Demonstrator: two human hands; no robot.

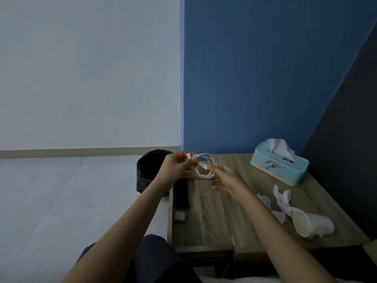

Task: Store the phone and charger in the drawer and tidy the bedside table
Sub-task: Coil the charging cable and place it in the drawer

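Note:
A white charging cable [204, 166] is coiled into loops above the far left of the wooden bedside table [214, 211]. My left hand [175, 168] grips the coil, one plug sticking up between its fingers. My right hand [226, 178] pinches the other plug end at the coil, its other fingers spread. A dark phone [181, 194] lies flat on the table's left edge, partly hidden by my left wrist. A small grey charger adapter [180, 216] sits just in front of the phone.
A blue tissue box [279, 166] stands at the back right. Crumpled white tissues [282, 199] and a tipped paper cup [310, 223] lie on the right side. A black-lined bin [149, 170] stands on the floor left of the table. A drawer front [204, 252] shows below the tabletop.

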